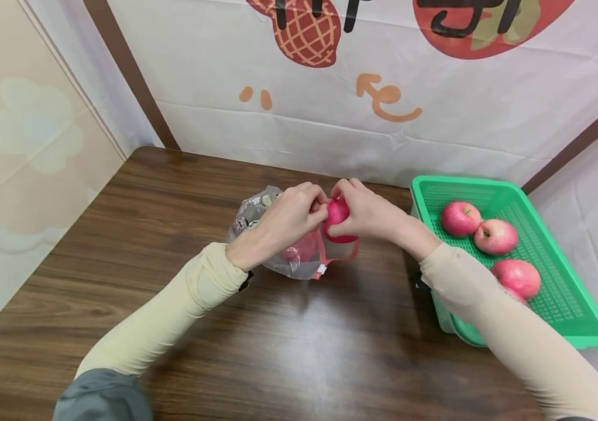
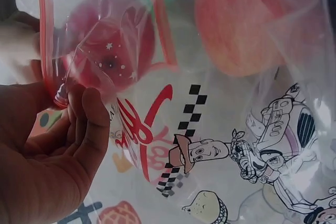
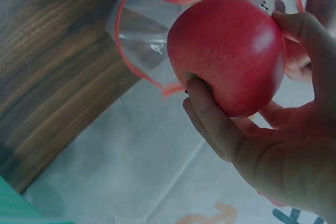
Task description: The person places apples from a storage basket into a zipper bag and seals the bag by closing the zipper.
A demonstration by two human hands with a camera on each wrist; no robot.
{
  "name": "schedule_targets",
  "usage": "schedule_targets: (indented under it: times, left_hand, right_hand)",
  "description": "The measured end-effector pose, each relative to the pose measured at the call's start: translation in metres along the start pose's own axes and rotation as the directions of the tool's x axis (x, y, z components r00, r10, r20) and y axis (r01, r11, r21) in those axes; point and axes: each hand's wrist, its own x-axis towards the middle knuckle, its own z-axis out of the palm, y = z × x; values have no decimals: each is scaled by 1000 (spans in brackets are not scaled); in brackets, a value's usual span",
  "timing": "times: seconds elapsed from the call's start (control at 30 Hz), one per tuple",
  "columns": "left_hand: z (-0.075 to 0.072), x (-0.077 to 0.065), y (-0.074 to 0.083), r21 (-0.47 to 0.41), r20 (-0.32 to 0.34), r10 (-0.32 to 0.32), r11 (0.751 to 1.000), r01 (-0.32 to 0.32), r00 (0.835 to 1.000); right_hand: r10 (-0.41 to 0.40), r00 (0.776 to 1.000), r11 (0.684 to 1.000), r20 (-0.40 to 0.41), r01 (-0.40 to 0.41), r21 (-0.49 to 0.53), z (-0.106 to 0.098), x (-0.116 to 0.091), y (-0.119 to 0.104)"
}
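My right hand [image 1: 366,211] grips a red apple [image 3: 228,53], its fingers and thumb around the fruit, at the mouth of a clear zip bag [image 1: 288,266]. My left hand [image 1: 294,213] pinches the bag's red-edged rim [image 2: 47,40] beside that apple. Another apple [image 2: 236,24] lies inside the bag, seen through the plastic. Cartoon figures and a checkered strip are printed on the bag. A white slider [image 1: 322,269] sits on the red zip edge nearest me. In the left wrist view the gripped apple shows blurred behind plastic.
On the right stands a green basket [image 1: 567,263] holding several apples [image 1: 496,237], partly covered by my right forearm. Brown wooden tabletop [image 1: 172,234] lies under the bag. A printed white cloth [image 1: 330,134] hangs behind the table.
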Motion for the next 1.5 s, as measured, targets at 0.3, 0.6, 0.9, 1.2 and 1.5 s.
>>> schedule_targets:
  times: [0.3,0.6,0.9,1.2,1.5]
  left_hand:
    - [2,1,5,-21,17,2,1000,-2,1000]
    - [5,1,1,-19,14,22,1000,-21,1000]
    - [10,1,-2,-30,34,5,1000,-3,999]
    - [8,0,-4,-17,51,-2,1000,3,999]
    - [14,3,0,-28,81,-5,1000,7,997]
  right_hand:
    - [-10,998,1000,-61,10,0,21,14,4]
    - [61,998,998,-26,-61,-8,11,7,8]
    - [121,990,991,-75,-125,-42,-19,-24,44]
    - [189,980,978,-54,-193,-84,-62,-61,90]
    - [307,951,948,-17,-308,-82,-78,-87,165]
